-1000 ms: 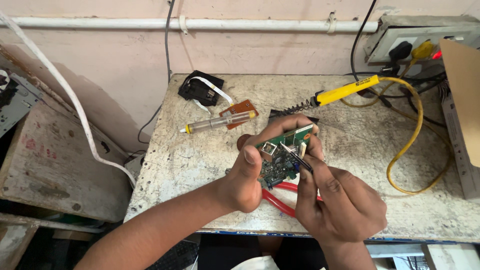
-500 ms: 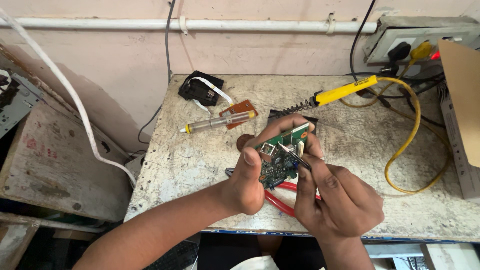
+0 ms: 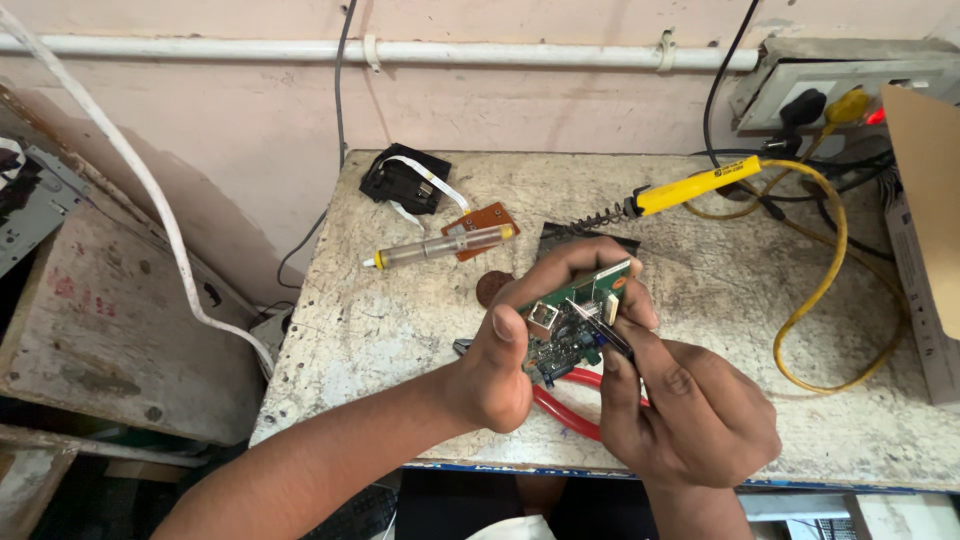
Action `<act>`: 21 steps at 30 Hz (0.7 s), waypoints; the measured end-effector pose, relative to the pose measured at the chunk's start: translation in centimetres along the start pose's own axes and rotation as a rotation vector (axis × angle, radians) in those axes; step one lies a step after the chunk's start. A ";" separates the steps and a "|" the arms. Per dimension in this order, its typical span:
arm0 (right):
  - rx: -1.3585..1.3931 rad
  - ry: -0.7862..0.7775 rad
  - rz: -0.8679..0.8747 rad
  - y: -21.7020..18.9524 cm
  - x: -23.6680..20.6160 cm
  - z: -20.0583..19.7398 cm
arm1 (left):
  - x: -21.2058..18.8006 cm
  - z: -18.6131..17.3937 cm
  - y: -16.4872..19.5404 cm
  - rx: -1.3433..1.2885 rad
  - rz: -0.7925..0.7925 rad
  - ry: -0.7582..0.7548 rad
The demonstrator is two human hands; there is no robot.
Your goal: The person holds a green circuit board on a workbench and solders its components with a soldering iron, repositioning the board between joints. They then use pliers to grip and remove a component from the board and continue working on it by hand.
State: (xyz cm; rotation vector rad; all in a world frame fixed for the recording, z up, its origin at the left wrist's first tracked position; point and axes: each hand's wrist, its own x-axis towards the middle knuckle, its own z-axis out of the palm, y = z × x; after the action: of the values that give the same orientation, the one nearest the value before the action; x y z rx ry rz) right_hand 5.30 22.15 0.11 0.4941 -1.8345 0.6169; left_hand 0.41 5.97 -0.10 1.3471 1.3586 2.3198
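Left hand [image 3: 510, 365] clamped round a green circuit board [image 3: 572, 322], flat and rectangular, studded with small metal parts, tilted above the pitted grey stone bench [image 3: 400, 330]. Right hand [image 3: 690, 415] pinched shut on slim dark tweezers [image 3: 598, 330], tips touching the board's face. Glossy red-handled pliers [image 3: 565, 415] beneath, at 6 o'clock. Yellow-handled soldering iron [image 3: 690, 188] at 1 o'clock; clear-barrelled screwdriver [image 3: 440, 246] at 10 o'clock.

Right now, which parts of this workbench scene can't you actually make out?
Head view only:
- Red-handled pliers: jaws hidden under the left hand and circuit board.
- Tweezers: rear end hidden inside the right hand.
- Board components: too small to identify.
- Cardboard box: cut off by the right edge.
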 end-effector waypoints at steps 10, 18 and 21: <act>-0.007 0.003 -0.003 0.1 0.1 0.0 | 0.2 0.0 0.0 0.038 0.001 -0.002; -0.061 -0.022 -0.043 -0.3 0.5 -0.3 | 0.3 -0.3 0.3 0.180 0.015 -0.014; -0.061 -0.026 -0.057 -0.3 0.6 -0.5 | 0.4 -0.1 0.2 0.188 0.026 -0.013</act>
State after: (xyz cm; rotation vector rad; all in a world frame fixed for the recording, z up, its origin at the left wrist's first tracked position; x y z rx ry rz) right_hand 5.63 22.19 0.86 0.5142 -1.8518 0.5161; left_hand 0.22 5.96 0.29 1.4357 1.5989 2.2428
